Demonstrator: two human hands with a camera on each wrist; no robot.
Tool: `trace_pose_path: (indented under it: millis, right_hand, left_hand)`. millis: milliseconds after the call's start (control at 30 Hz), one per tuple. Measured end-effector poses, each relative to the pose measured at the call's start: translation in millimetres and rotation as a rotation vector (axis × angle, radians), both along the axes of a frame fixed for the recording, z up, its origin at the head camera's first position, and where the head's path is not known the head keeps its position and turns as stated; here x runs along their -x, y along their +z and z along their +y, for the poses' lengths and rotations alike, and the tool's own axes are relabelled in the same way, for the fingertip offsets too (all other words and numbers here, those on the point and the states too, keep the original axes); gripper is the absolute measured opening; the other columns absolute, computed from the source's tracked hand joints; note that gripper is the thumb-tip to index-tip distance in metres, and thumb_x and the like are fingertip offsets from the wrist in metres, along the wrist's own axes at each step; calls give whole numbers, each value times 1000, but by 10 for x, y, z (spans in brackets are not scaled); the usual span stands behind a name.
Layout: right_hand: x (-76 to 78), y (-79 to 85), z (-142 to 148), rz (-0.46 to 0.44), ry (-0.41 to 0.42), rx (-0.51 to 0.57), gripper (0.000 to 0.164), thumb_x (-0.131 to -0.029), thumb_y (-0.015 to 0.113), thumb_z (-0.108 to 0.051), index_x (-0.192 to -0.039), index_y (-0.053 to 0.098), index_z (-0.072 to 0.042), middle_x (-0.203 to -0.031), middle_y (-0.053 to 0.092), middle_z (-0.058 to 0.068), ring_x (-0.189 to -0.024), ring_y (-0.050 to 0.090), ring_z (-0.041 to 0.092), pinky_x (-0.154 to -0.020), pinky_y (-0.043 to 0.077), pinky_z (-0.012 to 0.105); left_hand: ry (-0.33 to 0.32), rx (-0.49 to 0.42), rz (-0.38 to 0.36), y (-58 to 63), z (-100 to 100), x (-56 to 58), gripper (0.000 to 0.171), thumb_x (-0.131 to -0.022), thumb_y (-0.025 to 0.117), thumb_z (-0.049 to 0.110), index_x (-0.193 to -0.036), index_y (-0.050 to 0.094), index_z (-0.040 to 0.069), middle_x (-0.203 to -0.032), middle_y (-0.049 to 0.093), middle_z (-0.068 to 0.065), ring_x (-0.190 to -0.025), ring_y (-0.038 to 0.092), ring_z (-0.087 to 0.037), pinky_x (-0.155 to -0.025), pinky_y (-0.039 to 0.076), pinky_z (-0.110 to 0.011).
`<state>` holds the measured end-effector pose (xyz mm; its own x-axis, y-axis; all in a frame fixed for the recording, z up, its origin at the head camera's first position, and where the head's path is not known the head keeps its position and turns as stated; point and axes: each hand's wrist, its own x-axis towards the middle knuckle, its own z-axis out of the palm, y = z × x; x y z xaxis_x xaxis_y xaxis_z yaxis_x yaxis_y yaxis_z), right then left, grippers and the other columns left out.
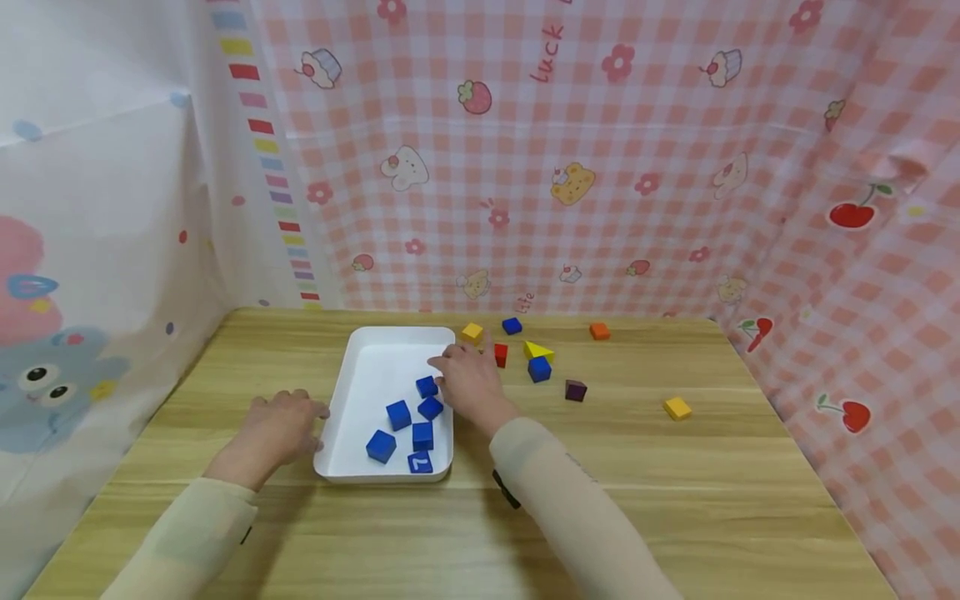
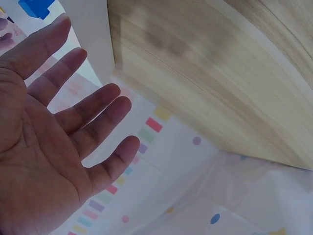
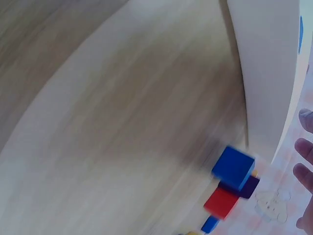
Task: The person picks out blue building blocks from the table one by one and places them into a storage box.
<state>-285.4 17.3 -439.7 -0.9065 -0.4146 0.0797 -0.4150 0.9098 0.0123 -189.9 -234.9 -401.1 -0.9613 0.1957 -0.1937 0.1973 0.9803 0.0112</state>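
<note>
A white tray (image 1: 382, 362) stands on the wooden table with several blue blocks (image 1: 399, 414) inside, one marked with a white 7 (image 1: 420, 462). At the tray's left rim is my left hand (image 1: 279, 429); its palm and spread fingers (image 2: 100, 110) show in the left wrist view, holding nothing. My right hand (image 1: 474, 382) reaches over the tray's right rim, fingers extended near a small blue block (image 1: 427, 387) in the tray. Only some fingertips (image 3: 304, 149) of it show in the right wrist view, spaced apart beside the tray wall.
Right of the tray lie a yellow block (image 1: 472, 332), a red block (image 1: 500, 356), two blue blocks (image 1: 539, 369), a yellow triangle (image 1: 537, 351) and a dark purple block (image 1: 575, 390). Farther right are an orange block (image 1: 599, 332) and another yellow block (image 1: 677, 408). Patterned cloth (image 1: 525, 167) hangs behind.
</note>
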Motion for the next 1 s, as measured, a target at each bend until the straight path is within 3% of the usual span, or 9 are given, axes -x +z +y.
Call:
trace_pose_path:
  millis: [267, 1000]
  right_hand:
    - [44, 58, 284, -15, -43, 102, 37, -97, 64, -31, -133, 64, -30, -135, 60, -1, -130, 47, 28, -115, -3, 65]
    - [217, 146, 1165, 90, -130, 21, 37, -96, 66, -31, -132, 65, -24, -132, 62, 6, -124, 54, 33, -112, 9, 70]
  left_hand:
    - [-2, -1, 6, 4, -6, 4, 39, -80, 82, 21, -116, 72, 8, -103, 63, -17, -96, 58, -40, -82, 43, -64]
    - [1, 6, -12, 20, 26, 12, 41, -79, 82, 21, -116, 71, 8, -104, 63, -18, -98, 58, -40, -84, 43, -66]
